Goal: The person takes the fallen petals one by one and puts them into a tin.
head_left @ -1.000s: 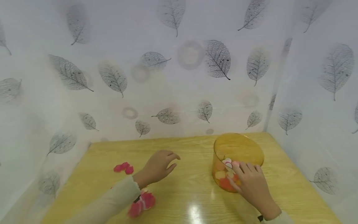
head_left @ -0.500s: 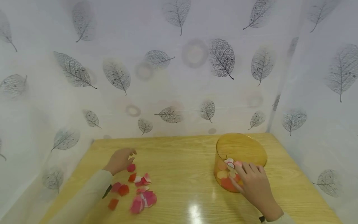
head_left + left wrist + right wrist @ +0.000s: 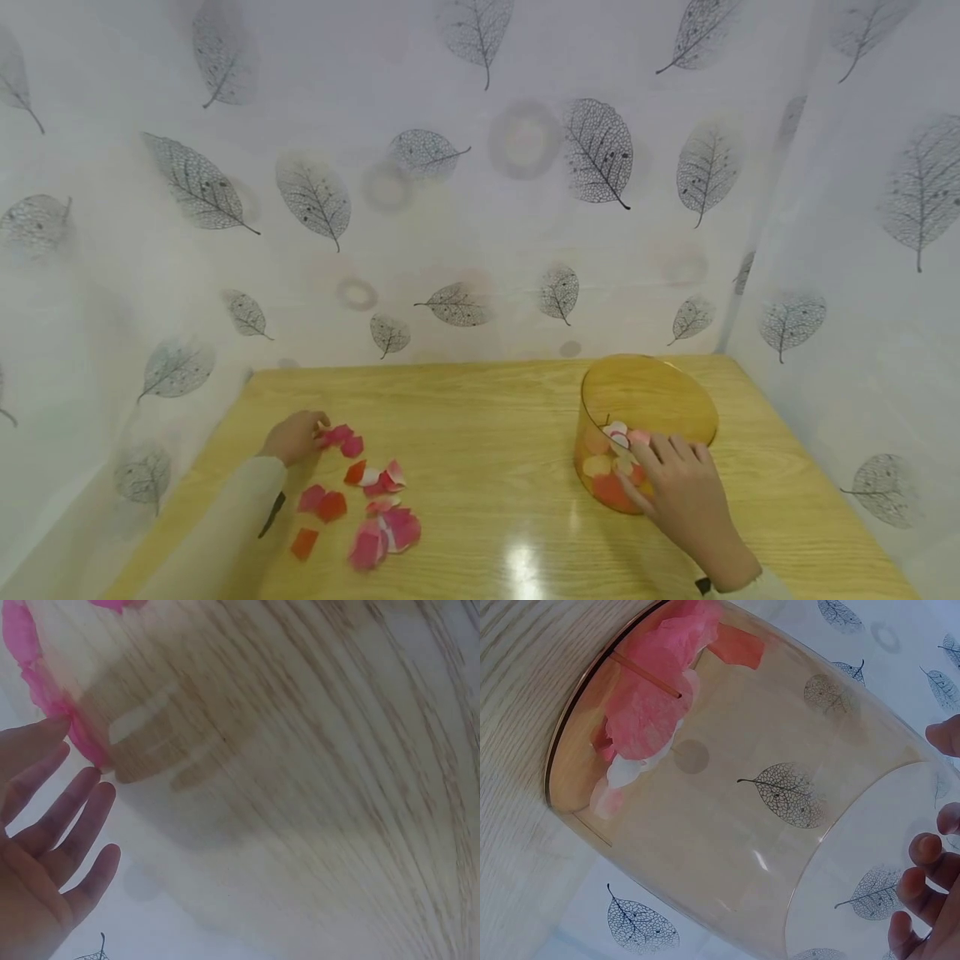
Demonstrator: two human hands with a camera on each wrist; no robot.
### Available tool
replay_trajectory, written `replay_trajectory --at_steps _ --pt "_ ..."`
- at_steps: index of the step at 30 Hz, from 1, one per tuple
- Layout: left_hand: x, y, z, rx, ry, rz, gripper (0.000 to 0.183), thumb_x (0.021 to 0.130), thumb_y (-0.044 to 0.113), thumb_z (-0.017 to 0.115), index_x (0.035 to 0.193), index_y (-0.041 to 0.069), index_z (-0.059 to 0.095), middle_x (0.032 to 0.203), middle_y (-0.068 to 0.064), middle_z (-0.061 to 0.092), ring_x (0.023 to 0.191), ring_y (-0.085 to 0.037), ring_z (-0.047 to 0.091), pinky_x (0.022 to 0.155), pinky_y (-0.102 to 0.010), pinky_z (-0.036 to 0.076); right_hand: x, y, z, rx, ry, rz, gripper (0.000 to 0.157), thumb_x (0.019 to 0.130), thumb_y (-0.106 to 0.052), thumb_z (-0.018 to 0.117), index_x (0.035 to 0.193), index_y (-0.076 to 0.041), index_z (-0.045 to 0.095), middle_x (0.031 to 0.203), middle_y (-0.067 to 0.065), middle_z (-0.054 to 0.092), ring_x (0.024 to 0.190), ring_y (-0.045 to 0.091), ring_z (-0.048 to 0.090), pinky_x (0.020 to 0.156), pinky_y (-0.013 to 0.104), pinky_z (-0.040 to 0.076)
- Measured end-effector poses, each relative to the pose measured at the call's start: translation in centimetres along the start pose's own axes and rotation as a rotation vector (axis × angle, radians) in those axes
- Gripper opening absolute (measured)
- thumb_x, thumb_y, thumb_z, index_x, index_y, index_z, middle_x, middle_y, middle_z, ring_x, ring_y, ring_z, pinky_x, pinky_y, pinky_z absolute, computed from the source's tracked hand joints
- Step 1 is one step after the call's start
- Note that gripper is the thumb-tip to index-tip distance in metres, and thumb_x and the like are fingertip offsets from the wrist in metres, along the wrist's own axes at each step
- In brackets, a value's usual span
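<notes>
At the far left of the table, my left hand [image 3: 300,433] has its thumb and fingertips at a small cluster of pink petals [image 3: 341,433]. In the left wrist view the thumb tip overlaps the edge of a pink petal [image 3: 49,697], and the other fingers are spread and slightly bent. A clear amber container [image 3: 648,392] stands upright on the right, with pink, red and pale petals [image 3: 649,705] in its bottom. My right hand [image 3: 678,492] is close by its near rim, fingers relaxed and gripping nothing. The right wrist view shows those fingertips beyond the container's mouth.
Several loose petals lie nearer me on the left of the table [image 3: 480,467]: a red one [image 3: 304,543], a red and pink pair [image 3: 330,507], and a larger pink pile [image 3: 390,533]. Walls covered with a leaf print [image 3: 450,75] enclose the table's back and sides.
My left hand has moved left from mid-table, past the loose petals, down to the far pink cluster. My right hand has stayed beside the container. The view has shifted slightly.
</notes>
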State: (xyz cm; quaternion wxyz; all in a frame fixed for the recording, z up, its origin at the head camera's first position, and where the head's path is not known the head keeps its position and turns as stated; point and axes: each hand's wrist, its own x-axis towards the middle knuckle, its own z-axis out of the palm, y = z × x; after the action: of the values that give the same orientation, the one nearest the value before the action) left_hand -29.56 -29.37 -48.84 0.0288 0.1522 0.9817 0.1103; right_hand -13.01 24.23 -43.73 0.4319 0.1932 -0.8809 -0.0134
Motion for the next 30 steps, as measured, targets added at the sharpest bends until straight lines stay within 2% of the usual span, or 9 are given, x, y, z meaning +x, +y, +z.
replay_trajectory --at_steps 6,11,15,23,30 --pt "0.8 0.3 0.5 -0.015 -0.009 0.01 0.021 0.078 0.007 0.072 0.097 0.004 0.064 0.094 -0.016 0.068 0.087 -0.032 0.063 0.076 -0.047 0.052 0.0 0.1 0.0 -0.013 0.0 -0.003 0.066 0.096 -0.058 0.02 0.091 -0.007 0.061 0.067 0.007 0.052 0.058 0.026 0.047 0.053 0.039 0.036" --pt "1.6 1.0 1.1 -0.012 -0.016 0.031 0.029 0.077 0.009 0.074 0.104 0.006 0.064 0.098 -0.013 0.067 0.089 -0.03 0.062 0.081 -0.047 0.052 0.0 0.1 -0.1 -0.015 -0.007 -0.001 0.066 0.096 -0.058 0.019 0.091 -0.008 0.061 0.068 0.007 0.052 0.058 0.026 0.047 0.053 0.038 0.035" --pt "1.8 1.7 1.4 -0.041 -0.021 0.064 0.033 0.076 0.01 0.076 0.106 0.006 0.063 0.101 -0.014 0.064 0.091 -0.03 0.06 0.084 -0.049 0.051 0.1 0.0 -0.1 -0.007 -0.003 -0.008 0.065 0.097 -0.057 0.019 0.09 -0.007 0.059 0.067 0.007 0.051 0.057 0.025 0.045 0.052 0.037 0.033" --pt "2.1 2.9 1.5 -0.022 0.011 0.107 0.032 0.076 0.013 0.076 0.106 0.009 0.065 0.112 -0.016 0.063 0.105 -0.035 0.059 0.092 -0.051 0.048 0.0 0.1 0.0 -0.004 -0.003 -0.007 0.064 0.096 -0.057 0.02 0.089 -0.007 0.059 0.067 0.008 0.051 0.057 0.026 0.045 0.052 0.037 0.033" --pt "2.4 3.8 1.6 -0.024 -0.025 0.112 0.025 0.079 0.012 0.073 0.101 0.003 0.068 0.098 -0.01 0.066 0.09 -0.026 0.062 0.087 -0.045 0.051 0.0 0.0 0.0 -0.001 -0.006 0.001 0.066 0.096 -0.058 0.019 0.092 -0.007 0.061 0.068 0.007 0.053 0.057 0.025 0.046 0.052 0.036 0.032"
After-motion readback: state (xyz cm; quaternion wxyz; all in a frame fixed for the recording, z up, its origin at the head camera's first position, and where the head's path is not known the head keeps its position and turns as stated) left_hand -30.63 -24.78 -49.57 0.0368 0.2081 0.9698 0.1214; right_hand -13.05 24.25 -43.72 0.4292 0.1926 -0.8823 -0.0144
